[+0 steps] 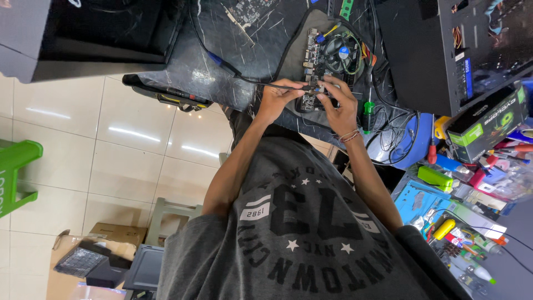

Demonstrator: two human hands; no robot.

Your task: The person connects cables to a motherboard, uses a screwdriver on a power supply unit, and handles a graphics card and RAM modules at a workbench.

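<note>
Far out to the left of the left hand stands a green plastic stool on the pale tiled floor, and below it lie a cardboard box and some dark flat devices. Up and left of that hand, a dark computer case rests on the black marbled surface.

The left hand is closed in a pinch on the end of a thin black cable, which runs away up and to the left past a blue plug. It holds the cable's tip against the near edge of the circuit board, which lies flat on the surface just ahead of both hands, with a round cooling fan on top. The right hand is curled over that same edge, its fingertips pressing on the board; what exactly it grips is hidden.

Judging by this, the cable is at the board's edge but not clearly seated, so the connection looks unfinished.

Just right of the right hand stands a green-handled screwdriver. Farther right sit loose wires, an open black case, a green and black box, and a clutter of small tools.
</note>
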